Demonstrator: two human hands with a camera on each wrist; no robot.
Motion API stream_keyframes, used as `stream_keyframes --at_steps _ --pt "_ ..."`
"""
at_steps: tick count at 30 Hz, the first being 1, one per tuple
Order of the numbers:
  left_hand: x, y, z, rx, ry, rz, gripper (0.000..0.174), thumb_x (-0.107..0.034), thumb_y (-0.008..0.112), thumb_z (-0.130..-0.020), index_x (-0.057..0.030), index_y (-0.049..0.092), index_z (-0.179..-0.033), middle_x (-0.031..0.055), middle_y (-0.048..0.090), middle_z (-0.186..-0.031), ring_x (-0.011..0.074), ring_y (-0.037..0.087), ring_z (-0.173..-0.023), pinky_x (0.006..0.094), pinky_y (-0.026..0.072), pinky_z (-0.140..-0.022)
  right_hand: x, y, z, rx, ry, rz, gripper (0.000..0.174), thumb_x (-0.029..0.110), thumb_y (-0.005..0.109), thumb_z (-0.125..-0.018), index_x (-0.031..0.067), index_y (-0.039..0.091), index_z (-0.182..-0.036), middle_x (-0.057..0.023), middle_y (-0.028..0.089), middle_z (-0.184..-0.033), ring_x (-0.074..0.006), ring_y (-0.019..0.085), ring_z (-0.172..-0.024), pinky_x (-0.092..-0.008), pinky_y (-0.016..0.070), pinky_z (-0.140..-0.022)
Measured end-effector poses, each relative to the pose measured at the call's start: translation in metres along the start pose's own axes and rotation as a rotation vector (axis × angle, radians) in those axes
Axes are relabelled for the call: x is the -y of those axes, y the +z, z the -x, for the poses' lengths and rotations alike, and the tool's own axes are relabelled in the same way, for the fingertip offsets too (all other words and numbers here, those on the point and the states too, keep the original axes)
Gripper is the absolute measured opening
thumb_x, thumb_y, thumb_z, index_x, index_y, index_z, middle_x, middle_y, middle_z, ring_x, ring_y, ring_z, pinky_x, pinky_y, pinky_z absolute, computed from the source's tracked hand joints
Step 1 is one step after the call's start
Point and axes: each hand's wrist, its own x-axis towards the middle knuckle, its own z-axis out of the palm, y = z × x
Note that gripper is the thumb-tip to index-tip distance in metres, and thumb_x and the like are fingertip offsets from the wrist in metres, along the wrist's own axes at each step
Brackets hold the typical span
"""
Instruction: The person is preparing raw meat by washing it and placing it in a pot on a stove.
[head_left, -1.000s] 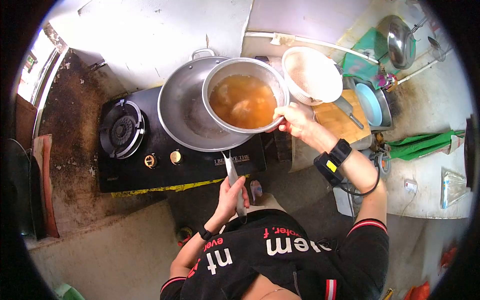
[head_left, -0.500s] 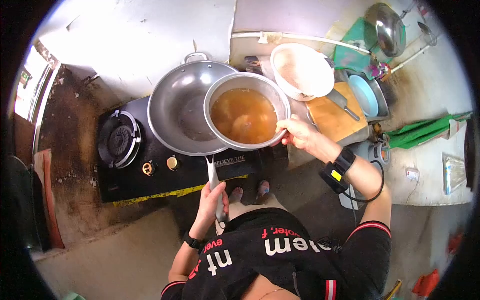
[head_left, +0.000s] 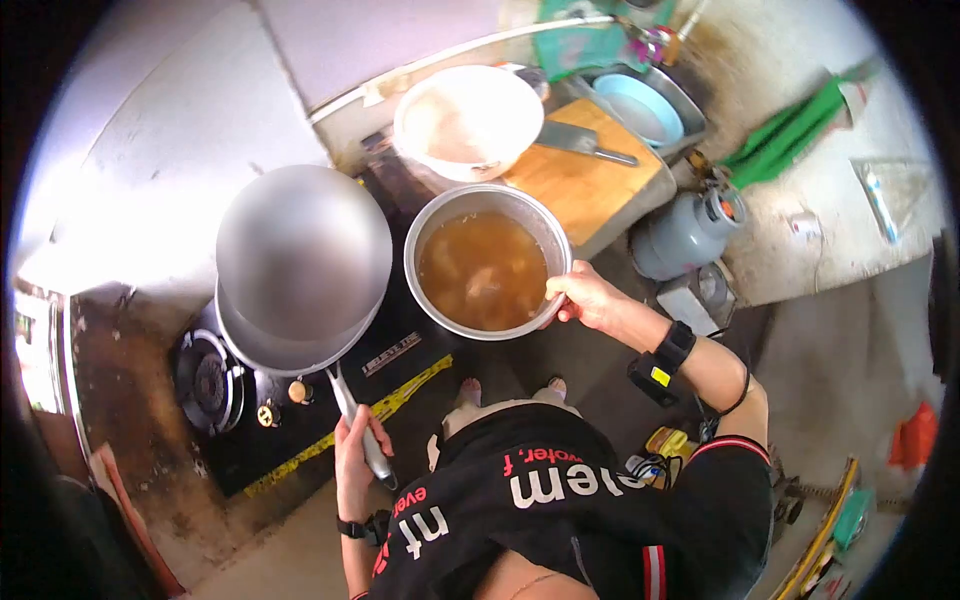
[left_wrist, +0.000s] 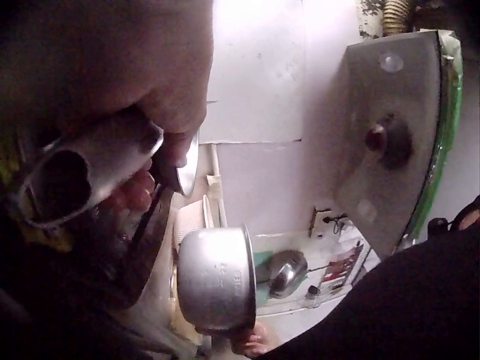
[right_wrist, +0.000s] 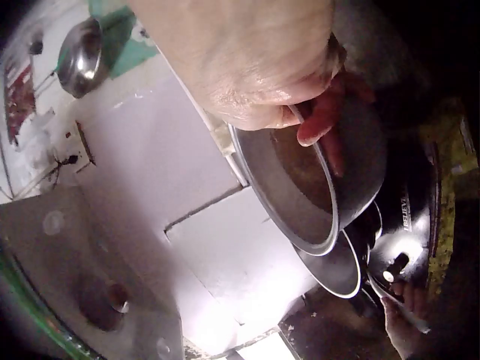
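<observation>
In the head view my left hand (head_left: 358, 440) grips the long metal handle (head_left: 346, 395) of a grey wok (head_left: 300, 355). The wok sits over the black stove, and much of its inside is blurred. My right hand (head_left: 592, 296) pinches the near right rim of a round metal pot (head_left: 412, 250), fingers under the edge and thumb on top. Brown broth (head_left: 470, 260) with pale chunks fills much of this pot, which hangs level to the right of the wok. In the left wrist view the pot (left_wrist: 217, 277) shows from its side.
A white basket (head_left: 468, 115) stands behind the pot. Right of it, a cleaver (head_left: 570, 137) lies on a wooden cutting board (head_left: 565, 185). Farther right are a blue basin (head_left: 640, 110) in a sink and a grey gas cylinder (head_left: 685, 235). An uncovered burner (head_left: 208, 382) is at the stove's left.
The pot overlapped the wok's right side before; now it has moved off to the right, with a gap between them. The head view has turned right. Both hands keep their holds.
</observation>
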Motion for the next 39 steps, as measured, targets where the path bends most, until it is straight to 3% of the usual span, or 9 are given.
stream_keyframes --at_steps 3,4,8,9,13,17,22,28,39 --pt "-0.006 0.010 0.001 -0.085 0.032 -0.135 0.028 -0.028 0.053 -0.095 -0.0029 0.050 -0.107 0.0074 0.057 -0.070 0.0178 0.056 -0.049 0.0290 0.0474 -0.047 -0.013 -0.046 0.015 -0.052 -0.017 -0.073 0.018 -0.001 0.056 -0.073 -0.0007 0.053 -0.090 -0.0059 0.056 -0.067 -0.0177 0.058 -0.046 -0.0255 0.0433 -0.033" --pt "-0.012 0.014 0.003 -0.161 0.024 -0.244 0.031 -0.024 0.055 -0.094 -0.0020 0.047 -0.115 0.0085 0.060 -0.085 0.0162 0.059 -0.064 0.0263 0.0483 -0.053 -0.017 -0.062 0.019 -0.068 -0.013 -0.083 0.020 -0.001 0.056 -0.072 -0.0013 0.052 -0.093 -0.0067 0.056 -0.068 -0.0185 0.058 -0.047 -0.0256 0.0433 -0.033" --pt "-0.003 0.000 -0.008 -0.471 0.668 -0.873 0.044 -0.012 0.057 -0.091 -0.0025 0.041 -0.130 0.0115 0.055 -0.112 0.0145 0.051 -0.101 0.0289 0.0466 -0.082 -0.039 -0.133 0.030 -0.094 -0.028 -0.139 0.029 -0.002 0.054 -0.071 -0.0037 0.051 -0.100 -0.0098 0.059 -0.073 -0.0227 0.062 -0.049 -0.0258 0.0425 -0.033" --pt "-0.018 0.038 0.001 -0.454 0.732 -0.686 0.046 -0.010 0.057 -0.091 -0.0023 0.040 -0.132 0.0135 0.053 -0.118 0.0165 0.052 -0.104 0.0313 0.0449 -0.088 -0.041 -0.151 0.036 -0.104 -0.027 -0.155 0.031 -0.002 0.054 -0.071 -0.0044 0.051 -0.101 -0.0106 0.059 -0.074 -0.0240 0.064 -0.050 -0.0259 0.0422 -0.033" --pt "-0.021 0.150 0.006 -0.165 0.514 -0.610 0.030 -0.011 0.056 -0.092 -0.0002 0.051 -0.120 0.0112 0.062 -0.105 0.0162 0.060 -0.091 0.0287 0.0480 -0.080 -0.065 -0.221 0.051 -0.183 -0.102 -0.205 0.034 -0.003 0.053 -0.071 -0.0061 0.051 -0.105 -0.0133 0.061 -0.076 -0.0275 0.065 -0.052 -0.0263 0.0404 -0.032" --pt "0.057 0.241 -0.026 0.198 0.248 -0.553 0.022 -0.009 0.056 -0.091 0.0002 0.055 -0.111 0.0121 0.064 -0.096 0.0180 0.064 -0.084 0.0286 0.0505 -0.075 -0.093 -0.278 0.063 -0.263 -0.154 -0.304 0.036 -0.003 0.053 -0.071 -0.0063 0.050 -0.107 -0.0150 0.062 -0.078 -0.0285 0.065 -0.052 -0.0273 0.0395 -0.033" --pt "0.132 0.373 -0.065 0.681 -0.206 -0.484 0.056 -0.028 0.059 -0.091 -0.0011 0.036 -0.134 0.0181 0.051 -0.122 0.0278 0.059 -0.101 0.0379 0.0518 -0.083 -0.133 -0.344 0.084 -0.330 -0.181 -0.434 0.042 -0.003 0.052 -0.072 -0.0042 0.047 -0.113 -0.0163 0.064 -0.084 -0.0290 0.066 -0.053 -0.0280 0.0396 -0.033" --pt "0.192 0.536 -0.082 0.977 -0.411 -0.548 0.084 -0.041 0.066 -0.085 -0.0145 0.013 -0.145 0.0176 0.029 -0.142 0.0367 0.044 -0.122 0.0549 0.0476 -0.089 -0.175 -0.406 0.113 -0.453 -0.240 -0.539 0.045 -0.002 0.051 -0.073 -0.0031 0.045 -0.117 -0.0156 0.064 -0.087 -0.0261 0.066 -0.054 -0.0249 0.0398 -0.033" --pt "0.286 0.719 -0.099 1.135 -0.580 -0.633 0.070 0.004 0.047 -0.073 -0.0104 0.023 -0.137 0.0173 0.043 -0.128 0.0332 0.056 -0.108 0.0454 0.0589 -0.073 -0.207 -0.506 0.150 -0.790 -0.252 -0.705 0.043 0.001 0.050 -0.080 -0.0031 0.041 -0.122 -0.0174 0.065 -0.090 -0.0237 0.067 -0.058 -0.0245 0.0432 -0.035"
